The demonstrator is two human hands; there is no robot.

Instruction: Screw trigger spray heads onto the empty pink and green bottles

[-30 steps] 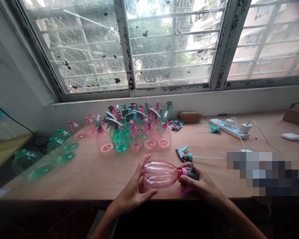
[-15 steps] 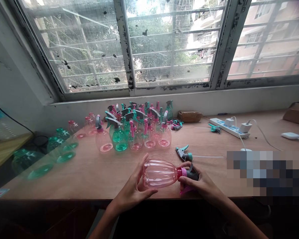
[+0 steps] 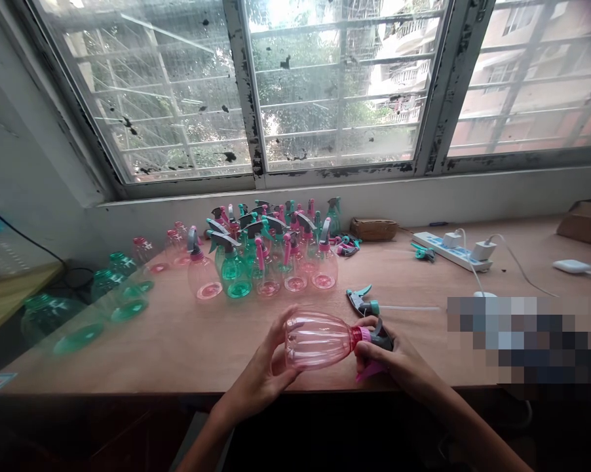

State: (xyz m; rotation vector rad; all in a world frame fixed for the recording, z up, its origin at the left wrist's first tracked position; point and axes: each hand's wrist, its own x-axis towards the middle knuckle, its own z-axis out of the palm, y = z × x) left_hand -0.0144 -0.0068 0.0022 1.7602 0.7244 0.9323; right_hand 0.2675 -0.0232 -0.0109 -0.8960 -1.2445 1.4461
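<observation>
A clear pink spray bottle [image 3: 318, 341] lies on its side just above the near edge of the wooden table [image 3: 192, 334]. My left hand [image 3: 266, 377] cups its base and belly, fingers curled round it. My right hand [image 3: 391, 357] is closed on the grey and pink trigger head [image 3: 378, 337] fitted at the bottle's neck. A loose grey and teal trigger head with its long dip tube [image 3: 367, 303] lies on the table just beyond my right hand.
Several assembled pink and green spray bottles [image 3: 266, 255] stand in a group mid-table. Capless green and pink bottles [image 3: 103, 298] line the left. A power strip with plugs [image 3: 455, 252], a brown pouch [image 3: 374, 229] and a cardboard box [image 3: 588, 223] sit towards the window wall.
The bottle has lifted slightly and turned a little in my hands. Both hands keep their hold.
</observation>
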